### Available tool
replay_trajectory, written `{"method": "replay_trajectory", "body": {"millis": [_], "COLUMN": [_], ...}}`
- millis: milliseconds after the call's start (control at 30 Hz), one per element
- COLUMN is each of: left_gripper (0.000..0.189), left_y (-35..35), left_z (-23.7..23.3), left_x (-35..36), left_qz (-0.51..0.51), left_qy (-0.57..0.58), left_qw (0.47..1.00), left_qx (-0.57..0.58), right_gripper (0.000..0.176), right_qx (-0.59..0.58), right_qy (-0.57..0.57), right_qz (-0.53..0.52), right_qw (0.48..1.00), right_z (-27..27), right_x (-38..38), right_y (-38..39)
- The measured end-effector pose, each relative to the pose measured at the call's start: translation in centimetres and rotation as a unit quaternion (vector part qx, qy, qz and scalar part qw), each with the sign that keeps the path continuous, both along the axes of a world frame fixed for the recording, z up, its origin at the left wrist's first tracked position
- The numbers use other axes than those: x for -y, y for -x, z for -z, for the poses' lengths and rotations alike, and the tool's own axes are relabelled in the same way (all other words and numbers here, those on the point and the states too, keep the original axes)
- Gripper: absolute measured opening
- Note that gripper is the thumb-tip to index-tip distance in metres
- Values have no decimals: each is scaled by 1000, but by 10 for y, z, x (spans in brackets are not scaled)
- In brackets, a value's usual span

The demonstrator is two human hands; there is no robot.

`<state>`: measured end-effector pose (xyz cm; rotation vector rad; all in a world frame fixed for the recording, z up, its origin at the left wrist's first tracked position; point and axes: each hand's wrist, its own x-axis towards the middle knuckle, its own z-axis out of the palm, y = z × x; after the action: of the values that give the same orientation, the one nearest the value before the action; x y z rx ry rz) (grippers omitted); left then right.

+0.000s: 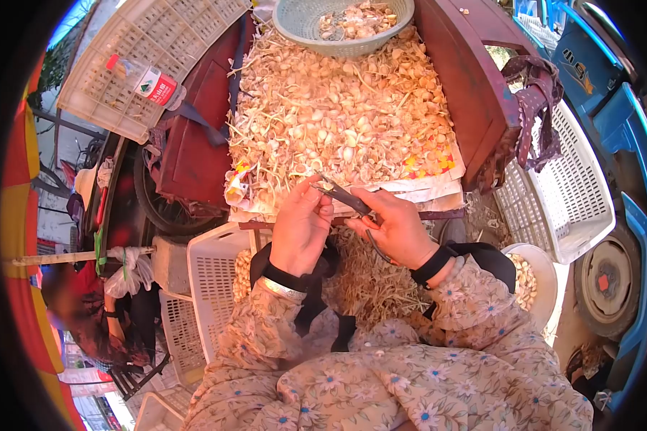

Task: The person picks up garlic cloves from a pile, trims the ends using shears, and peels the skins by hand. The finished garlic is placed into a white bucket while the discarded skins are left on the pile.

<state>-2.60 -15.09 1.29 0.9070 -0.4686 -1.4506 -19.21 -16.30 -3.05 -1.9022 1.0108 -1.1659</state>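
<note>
Dark-handled shears [349,199] are in my right hand [397,228], its fingers wrapped round the handles, their tip pointing up and left. My left hand [302,223] is closed in a pinch right at the tip of the shears; whatever is between its fingertips is too small to make out. Beyond both hands, garlic cloves and bulbs [345,115] with dry stalks and skins cover the bed of a red cart [474,86]. A round grey-green basket [309,39] holding some garlic rests at the far end of the bed.
A plastic crate with a red-labelled bottle [154,85] leans at upper left. White crates [212,294] stand at lower left and right [575,187]. A bucket of cloves [546,280] is by my right arm. Dry stalks lie below my hands. Another person sits at far left; a blue vehicle [636,215] stands right.
</note>
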Motion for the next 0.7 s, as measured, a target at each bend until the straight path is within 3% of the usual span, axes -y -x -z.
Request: {"method": "replay_trajectory", "body": {"millis": [167,200,300,333,433,467,567,667,700], "left_gripper": [20,19,17,11,8,9,13,19,20], "left_y": [-6,-5,-8,-7,-3,3,5,-2,-3], "left_z": [2,2,5,2,-1,2,20,45,51], "left_x": [-1,-3,-8,-5,23,38,86,114,116], "left_qz": [-13,-24,18,19,68,66,115,137,134], "left_qy": [-17,-22,-36,-72,-81,-74,-47,71,74], "left_qw": [1000,999,999,996,975,971,879,653,644], "left_qx": [7,6,15,51,195,217,461,741,750], "right_gripper": [46,42,37,37,37,38,36,35,34], "right_qx": [75,40,296,339,404,381,338,350,360], "right_qy": [-138,-181,-233,-299,-341,-346,-287,-308,-321], "right_qz": [-85,-105,-85,-68,6,19,31,31,30], "right_qw": [984,977,923,889,849,857,896,884,876], "right_z": [1,-6,11,-13,-16,-10,-1,1,0], "right_x": [-3,-4,4,5,23,27,28,33,33], "right_y": [-1,3,-1,12,32,33,24,27,28]}}
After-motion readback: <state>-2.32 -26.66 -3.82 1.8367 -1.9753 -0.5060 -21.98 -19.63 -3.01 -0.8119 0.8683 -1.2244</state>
